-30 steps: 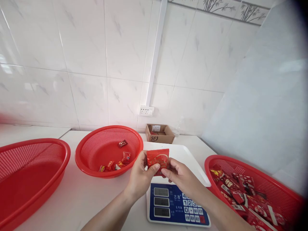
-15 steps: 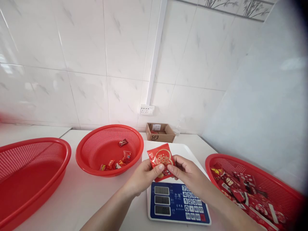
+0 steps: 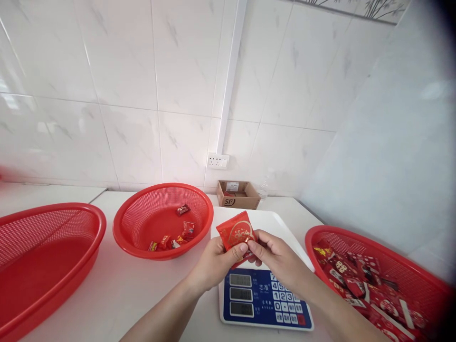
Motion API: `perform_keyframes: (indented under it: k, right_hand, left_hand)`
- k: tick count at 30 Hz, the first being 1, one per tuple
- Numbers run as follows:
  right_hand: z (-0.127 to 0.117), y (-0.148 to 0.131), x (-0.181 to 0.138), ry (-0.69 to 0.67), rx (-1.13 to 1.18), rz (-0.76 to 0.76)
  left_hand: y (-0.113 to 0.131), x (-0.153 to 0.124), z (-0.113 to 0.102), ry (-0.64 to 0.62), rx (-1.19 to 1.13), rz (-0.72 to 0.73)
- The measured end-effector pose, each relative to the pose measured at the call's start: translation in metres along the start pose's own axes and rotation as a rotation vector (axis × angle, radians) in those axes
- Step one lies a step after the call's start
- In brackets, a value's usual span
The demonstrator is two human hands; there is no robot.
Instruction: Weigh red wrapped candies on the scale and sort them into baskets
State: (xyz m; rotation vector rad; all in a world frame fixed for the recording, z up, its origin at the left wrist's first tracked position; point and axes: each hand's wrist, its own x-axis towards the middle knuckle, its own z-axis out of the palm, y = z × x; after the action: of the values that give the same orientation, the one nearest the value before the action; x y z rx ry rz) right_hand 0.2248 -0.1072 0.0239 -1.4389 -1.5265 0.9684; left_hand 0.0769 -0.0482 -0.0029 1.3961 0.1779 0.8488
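Observation:
Both of my hands grip one small red packet (image 3: 234,230) with gold heart-shaped print, held above a digital scale (image 3: 265,299). My left hand (image 3: 217,259) pinches its lower left side, thumb lying on the front. On the lower right, my right hand (image 3: 272,251) has thumb and fingertips closed on the packet, where the film looks creased. Fingers behind the packet are partly hidden. Beneath my hands the scale shows a blue panel with number keys and a white weighing plate (image 3: 274,225).
A red basket (image 3: 133,213) behind on the left holds several small wrapped pieces. Another red basket (image 3: 71,216) stands at far left. On the right, a red basket (image 3: 320,231) contains many red packets. A cardboard box (image 3: 238,202) sits by the tiled wall, below a socket (image 3: 218,161).
The packet's printed front has folded and tilted slightly under my thumbs, and its gold print looks more distorted. My hands stay in nearly the same place, both still holding it.

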Motion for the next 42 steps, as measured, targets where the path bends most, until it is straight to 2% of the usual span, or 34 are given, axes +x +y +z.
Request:
perform_keyframes:
  k: [5, 10, 12, 16, 18, 20, 23, 25, 28, 29, 31, 35, 39, 42]
  right_hand:
    - [-0.005, 0.001, 0.0, 0.029, -0.162, -0.018]
    - [-0.007, 0.0, -0.003, 0.071, -0.269, -0.05]
    - [-0.006, -0.001, -0.004, 0.066, -0.217, -0.036]
    - [-0.003, 0.004, 0.0, 0.014, 0.027, 0.034]
    - [-0.005, 0.01, 0.006, 0.034, 0.102, 0.036]
    - [-0.01, 0.019, 0.014, 0.087, 0.132, 0.048]
    - [-0.025, 0.035, 0.029, 0.118, 0.103, 0.132]
    - [-0.034, 0.046, 0.038, 0.158, -0.053, 0.173]
    - [-0.035, 0.058, 0.045, 0.225, -0.398, 0.133]
    - [-0.031, 0.06, 0.046, 0.197, -0.479, 0.099]
    - [-0.018, 0.062, 0.046, 0.055, -0.575, 0.045]
    - [0.005, 0.062, 0.051, -0.204, -0.718, 0.068]
    - [0.001, 0.064, 0.063, -0.32, -0.782, 0.03]
    - [-0.005, 0.068, 0.068, -0.357, -0.813, -0.019]
  left_hand:
    - [-0.004, -0.002, -0.003, -0.054, 0.112, -0.031]
    - [-0.01, -0.002, -0.003, -0.024, 0.155, -0.045]
    - [-0.011, -0.002, -0.001, -0.011, 0.143, -0.032]
    - [-0.012, -0.001, -0.001, 0.0, 0.203, -0.023]
    - [-0.015, 0.0, -0.003, -0.002, 0.233, -0.015]
    - [-0.017, 0.001, -0.007, 0.078, 0.255, -0.007]
    - [-0.016, 0.003, -0.015, 0.34, 0.274, 0.02]
    - [-0.011, 0.003, -0.02, 0.466, 0.27, 0.043]
    - [-0.001, 0.003, -0.025, 0.524, 0.238, 0.045]
    - [0.002, 0.002, -0.026, 0.53, 0.227, 0.042]
    - [0.005, 0.002, -0.026, 0.538, 0.221, 0.035]
    - [0.007, -0.001, -0.026, 0.519, 0.246, 0.027]
    - [0.012, -0.002, -0.025, 0.485, 0.256, 0.009]
    - [0.015, -0.002, -0.026, 0.47, 0.277, -0.02]
